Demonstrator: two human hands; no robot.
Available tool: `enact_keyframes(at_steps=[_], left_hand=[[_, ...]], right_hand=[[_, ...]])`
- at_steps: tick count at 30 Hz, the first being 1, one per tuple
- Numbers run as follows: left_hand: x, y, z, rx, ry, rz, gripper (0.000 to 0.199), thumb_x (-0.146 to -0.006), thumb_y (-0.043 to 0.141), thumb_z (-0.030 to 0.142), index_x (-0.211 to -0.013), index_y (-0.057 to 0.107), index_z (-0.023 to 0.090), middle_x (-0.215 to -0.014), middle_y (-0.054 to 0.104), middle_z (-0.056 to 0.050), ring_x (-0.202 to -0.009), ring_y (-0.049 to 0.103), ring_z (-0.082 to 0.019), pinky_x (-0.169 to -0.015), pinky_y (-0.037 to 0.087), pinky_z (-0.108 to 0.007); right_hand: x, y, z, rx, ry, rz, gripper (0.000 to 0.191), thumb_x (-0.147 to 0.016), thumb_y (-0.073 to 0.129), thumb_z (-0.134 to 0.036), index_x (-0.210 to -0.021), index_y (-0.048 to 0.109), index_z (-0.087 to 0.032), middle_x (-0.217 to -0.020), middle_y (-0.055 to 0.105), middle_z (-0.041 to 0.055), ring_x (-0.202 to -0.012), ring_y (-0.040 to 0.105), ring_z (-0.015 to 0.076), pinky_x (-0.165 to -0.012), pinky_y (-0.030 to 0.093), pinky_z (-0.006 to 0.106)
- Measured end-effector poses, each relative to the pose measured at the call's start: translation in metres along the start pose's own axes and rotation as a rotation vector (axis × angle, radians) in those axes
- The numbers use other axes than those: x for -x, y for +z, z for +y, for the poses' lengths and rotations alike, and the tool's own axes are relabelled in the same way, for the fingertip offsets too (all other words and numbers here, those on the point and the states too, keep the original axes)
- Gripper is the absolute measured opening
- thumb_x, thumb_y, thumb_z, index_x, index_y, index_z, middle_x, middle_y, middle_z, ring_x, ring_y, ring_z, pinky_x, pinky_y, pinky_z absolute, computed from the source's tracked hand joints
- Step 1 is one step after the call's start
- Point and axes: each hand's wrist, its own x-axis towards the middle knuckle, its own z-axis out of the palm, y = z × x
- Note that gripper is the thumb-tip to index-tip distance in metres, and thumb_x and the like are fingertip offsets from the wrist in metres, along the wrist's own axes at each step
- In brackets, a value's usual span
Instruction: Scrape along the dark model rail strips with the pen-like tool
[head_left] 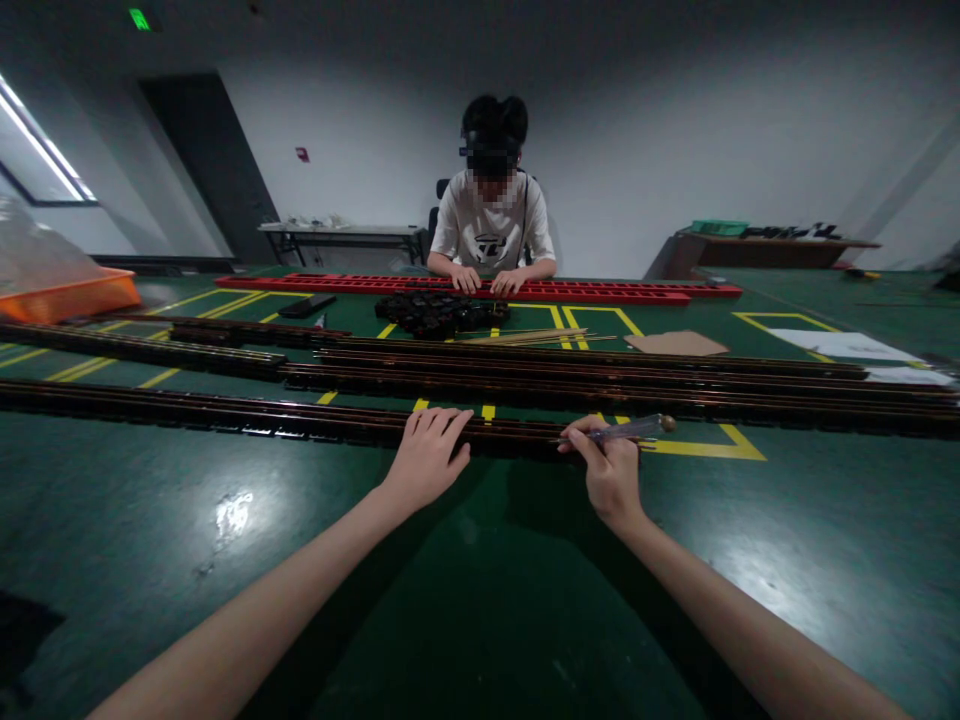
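Observation:
My left hand [427, 455] lies with its fingers stretched out over a long dark slotted strip [300, 419], touching its upper side. The strip runs from the left edge of the view to just under my right hand [611, 470]. That hand is closed round a screwdriver [634, 429] with a clear handle and a rounded brownish end. The screwdriver lies nearly level, its thin tip pointing left beside the strip's right end. Whether the tip touches the strip I cannot tell. Behind both hands, more dark strips [480, 378] lie side by side.
Across the green table [315, 580], a person in a white shirt [491, 220] rests both hands on red slotted frames [585, 290]. A pile of black parts [439, 312], thin sticks [525, 338], cardboard [675, 344] and paper [840, 345] lie between. An orange basket [112, 290] stands at left.

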Motion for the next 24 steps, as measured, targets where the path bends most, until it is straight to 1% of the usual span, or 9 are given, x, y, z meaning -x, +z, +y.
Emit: enact_keyframes(at_steps=[5,9,15,19,24], left_hand=[[0.0000,0.0002,-0.0001,-0.001,0.002,0.007,0.039,-0.089,0.042,0.029,-0.125,0.050,0.016,-0.119,0.058,-0.008,-0.112,0.049,-0.024,-0.101,0.035,-0.047],[-0.0002,0.0005,0.0000,0.004,-0.003,0.002,0.039,-0.089,0.042,0.029,-0.125,0.050,0.016,-0.119,0.058,-0.008,-0.112,0.049,-0.024,-0.102,0.035,-0.048],[-0.0004,-0.0003,0.0000,0.020,-0.005,-0.011,0.039,-0.089,0.042,0.029,-0.125,0.050,0.015,-0.120,0.057,-0.009,-0.113,0.049,-0.024,-0.102,0.034,-0.048],[-0.0002,-0.0002,0.0001,0.022,-0.006,-0.004,0.039,-0.089,0.041,0.029,-0.125,0.050,0.015,-0.119,0.058,-0.009,-0.113,0.049,-0.024,-0.102,0.034,-0.048],[-0.0004,0.0004,-0.0002,0.020,-0.006,0.000,0.038,-0.089,0.041,0.029,-0.124,0.051,0.016,-0.119,0.058,-0.009,-0.112,0.049,-0.024,-0.102,0.035,-0.048]], right_hand=[[0.0000,-0.0004,0.0023,0.013,0.023,0.051,0.020,-0.078,0.049,-0.031,-0.065,0.059,-0.020,-0.056,0.064,0.0006,-0.061,0.060,0.0177,-0.067,0.042,0.031],[-0.0003,-0.0008,0.0001,0.023,-0.004,0.024,0.021,-0.079,0.049,-0.032,-0.065,0.059,-0.020,-0.056,0.064,0.0003,-0.059,0.061,0.0169,-0.066,0.042,0.030],[-0.0010,-0.0011,-0.0033,0.086,-0.024,0.040,0.021,-0.078,0.048,-0.031,-0.063,0.057,-0.020,-0.055,0.065,0.0000,-0.057,0.061,0.0161,-0.065,0.042,0.029],[-0.0009,-0.0009,-0.0032,0.065,-0.011,0.035,0.020,-0.077,0.047,-0.029,-0.063,0.058,-0.020,-0.054,0.064,0.0000,-0.056,0.062,0.0162,-0.062,0.043,0.028],[-0.0006,-0.0009,0.0006,0.050,0.020,0.079,0.021,-0.076,0.048,-0.029,-0.061,0.059,-0.020,-0.054,0.064,0.0002,-0.057,0.061,0.0166,-0.066,0.042,0.029]])
